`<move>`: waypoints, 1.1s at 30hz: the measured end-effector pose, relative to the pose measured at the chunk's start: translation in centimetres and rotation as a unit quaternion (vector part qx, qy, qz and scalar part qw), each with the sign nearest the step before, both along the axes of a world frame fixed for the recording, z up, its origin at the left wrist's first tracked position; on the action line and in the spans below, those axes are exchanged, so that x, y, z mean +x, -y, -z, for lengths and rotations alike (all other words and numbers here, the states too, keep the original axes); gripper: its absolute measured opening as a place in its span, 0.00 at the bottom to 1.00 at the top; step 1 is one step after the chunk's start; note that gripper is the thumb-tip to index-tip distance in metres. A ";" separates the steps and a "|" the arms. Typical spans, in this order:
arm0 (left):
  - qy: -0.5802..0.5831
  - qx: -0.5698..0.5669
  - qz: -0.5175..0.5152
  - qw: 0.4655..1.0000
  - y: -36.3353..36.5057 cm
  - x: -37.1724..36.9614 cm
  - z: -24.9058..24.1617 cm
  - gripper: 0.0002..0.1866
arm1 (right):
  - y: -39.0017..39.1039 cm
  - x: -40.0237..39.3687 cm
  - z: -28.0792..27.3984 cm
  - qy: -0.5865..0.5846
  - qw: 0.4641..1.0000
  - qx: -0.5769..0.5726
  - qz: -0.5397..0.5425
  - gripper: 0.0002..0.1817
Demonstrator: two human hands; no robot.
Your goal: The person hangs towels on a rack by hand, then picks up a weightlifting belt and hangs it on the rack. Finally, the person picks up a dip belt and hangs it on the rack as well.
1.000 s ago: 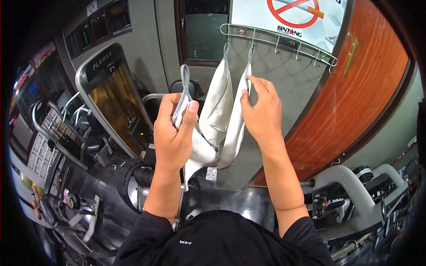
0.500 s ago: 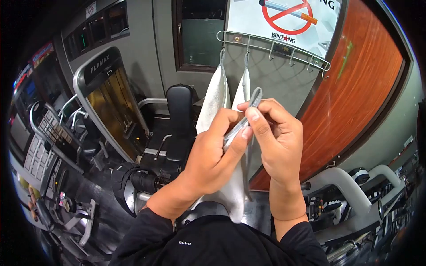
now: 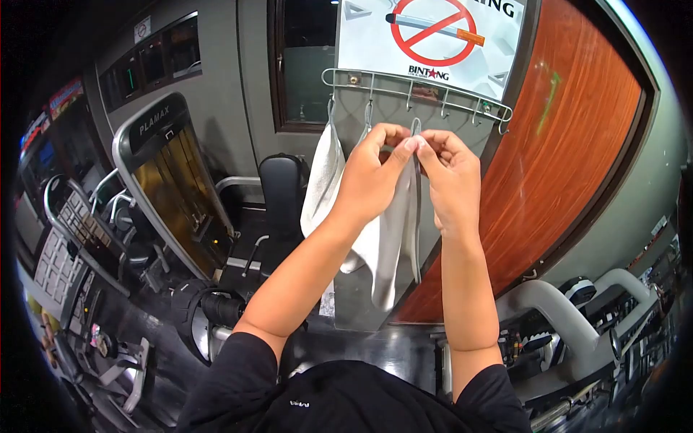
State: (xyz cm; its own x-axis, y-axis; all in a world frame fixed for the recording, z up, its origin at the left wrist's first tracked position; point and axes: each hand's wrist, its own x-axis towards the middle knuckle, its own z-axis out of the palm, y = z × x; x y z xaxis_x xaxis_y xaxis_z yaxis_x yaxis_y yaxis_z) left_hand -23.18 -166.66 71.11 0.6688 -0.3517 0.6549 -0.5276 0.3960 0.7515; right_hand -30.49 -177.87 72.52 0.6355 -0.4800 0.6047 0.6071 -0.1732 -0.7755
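Note:
Both my hands are raised in front of a wall-mounted wire hook rack (image 3: 508, 115). My left hand (image 3: 375, 173) and my right hand (image 3: 453, 180) pinch the grey hanging loop of a white towel (image 3: 390, 260) between thumbs and fingers. The loop's tip stands up just above my fingertips, a little below a hook near the rack's middle. The towel hangs down below my hands. To the left, another white towel (image 3: 321, 180) hangs by its loop from the first hook. A second loop (image 3: 369, 112) is on the neighbouring hook, its towel partly hidden by my left hand.
A no-smoking sign (image 3: 433, 43) is above the rack, with a wooden door (image 3: 548, 173) to the right. At left stand a PLAMAX weight machine (image 3: 166, 173) and a black padded seat (image 3: 281, 187). More gym equipment (image 3: 556, 325) is at lower right.
My hands have moved up and forward with the towel, closer to the rack. Its loop now points upward near the hooks, and my arms are stretched out further.

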 end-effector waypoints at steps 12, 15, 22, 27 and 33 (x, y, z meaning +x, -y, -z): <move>-0.065 -0.029 -0.041 0.997 4.1 4.9 -0.5 0.10 | 3.2 5.6 -0.4 -0.029 0.999 0.022 -0.018 0.06; -0.056 -0.039 -0.078 0.995 5.1 5.1 -0.8 0.11 | 3.2 6.8 -0.6 -0.023 1.000 0.014 0.016 0.07; -0.096 -0.064 -0.093 0.989 6.2 4.8 -1.6 0.10 | 3.4 7.6 -0.8 -0.010 0.999 0.042 0.032 0.09; -0.116 -0.054 -0.105 0.986 6.3 5.0 -1.1 0.12 | 3.9 8.3 0.0 -0.027 0.998 0.026 0.051 0.10; -0.083 0.004 -0.172 0.982 6.4 5.0 0.0 0.12 | 4.1 8.8 1.2 -0.059 0.995 0.017 0.073 0.11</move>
State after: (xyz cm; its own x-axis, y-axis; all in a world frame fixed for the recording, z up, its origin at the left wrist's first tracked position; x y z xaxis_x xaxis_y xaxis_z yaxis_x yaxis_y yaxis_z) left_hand -18.17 -173.05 71.11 0.8468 -0.0908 0.5241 -0.4983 0.2093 0.8413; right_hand -21.66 -181.99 71.29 0.6229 -0.5921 0.5114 0.4815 -0.2250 -0.8471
